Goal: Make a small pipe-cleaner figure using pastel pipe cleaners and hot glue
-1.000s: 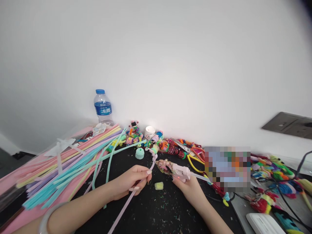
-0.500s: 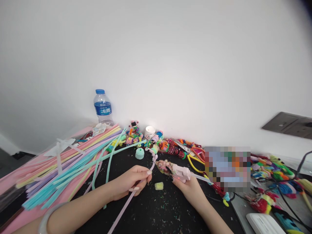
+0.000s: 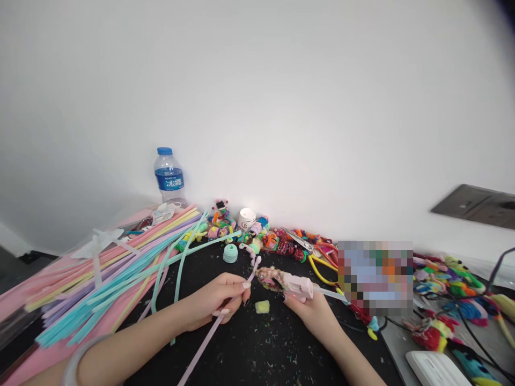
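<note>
My left hand (image 3: 221,299) is closed on a lilac pipe cleaner (image 3: 201,348), whose upper end is bent and rises past my fingertips. My right hand (image 3: 309,313) is wrapped round a pale pink hot glue gun (image 3: 296,284), with a clear glue stick (image 3: 332,293) jutting from its back. The gun's front is crusted with glue and fuzz, and its tip points left, close to the pipe cleaner's upper end. A small yellow fuzzy piece (image 3: 263,307) lies on the black mat between my hands. Behind them stands a mint green coil (image 3: 230,253).
Pastel pipe cleaners (image 3: 120,268) lie spread on the left, below a water bottle (image 3: 169,177). Scissors (image 3: 314,249), a white paper cup (image 3: 247,219) and colourful fuzzy figures line the wall. At right are a cable (image 3: 475,335) and a white device (image 3: 436,369).
The glue gun has shifted very slightly left and down, its tip a little off the pipe cleaner's bent end. My left hand stays in place.
</note>
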Demonstrator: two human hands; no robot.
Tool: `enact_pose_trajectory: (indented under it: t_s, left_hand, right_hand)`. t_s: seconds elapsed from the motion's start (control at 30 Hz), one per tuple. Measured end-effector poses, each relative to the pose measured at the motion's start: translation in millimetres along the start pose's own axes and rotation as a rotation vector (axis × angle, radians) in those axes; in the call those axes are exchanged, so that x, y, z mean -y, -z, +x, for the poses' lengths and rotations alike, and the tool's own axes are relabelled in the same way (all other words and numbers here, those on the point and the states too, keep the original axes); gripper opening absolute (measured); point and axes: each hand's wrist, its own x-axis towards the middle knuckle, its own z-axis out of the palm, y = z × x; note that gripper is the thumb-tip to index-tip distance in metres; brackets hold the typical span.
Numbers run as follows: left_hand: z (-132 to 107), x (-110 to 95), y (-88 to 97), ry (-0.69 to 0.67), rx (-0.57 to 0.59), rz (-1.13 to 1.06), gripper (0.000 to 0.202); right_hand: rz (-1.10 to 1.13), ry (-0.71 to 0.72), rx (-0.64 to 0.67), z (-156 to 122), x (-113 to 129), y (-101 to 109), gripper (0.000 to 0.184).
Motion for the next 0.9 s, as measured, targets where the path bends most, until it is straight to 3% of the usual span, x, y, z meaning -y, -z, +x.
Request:
enact_pose_trajectory:
  t_s: [0.17,0.4,0.5,0.67,0.9]
  left_hand:
    - [0,1,0.2,-0.018,0.006,-0.003,0.027]
    - [0,0,0.3,-0.011,0.003,-0.018,0.026]
    - [1,2,1.4,-0.032,0.006,-0.036,0.026]
    - [2,3,2.2,-0.044,0.004,-0.067,0.025]
    - [2,3,1.6,-0.033,-0.009,-0.033,0.027]
  right_hand:
    - [0.052,0.026,-0.025,1,2,0,0.031]
    - [0.002,-0.003,0.038,-1,0,2,0.016]
    - [-0.030,-0.010,-0.005,0,0,4,0.013]
    - [-0.243,0.023,-0.118,2,3,14,0.013]
    - [-0.629,0.154,-0.024,2,10,18,0.035]
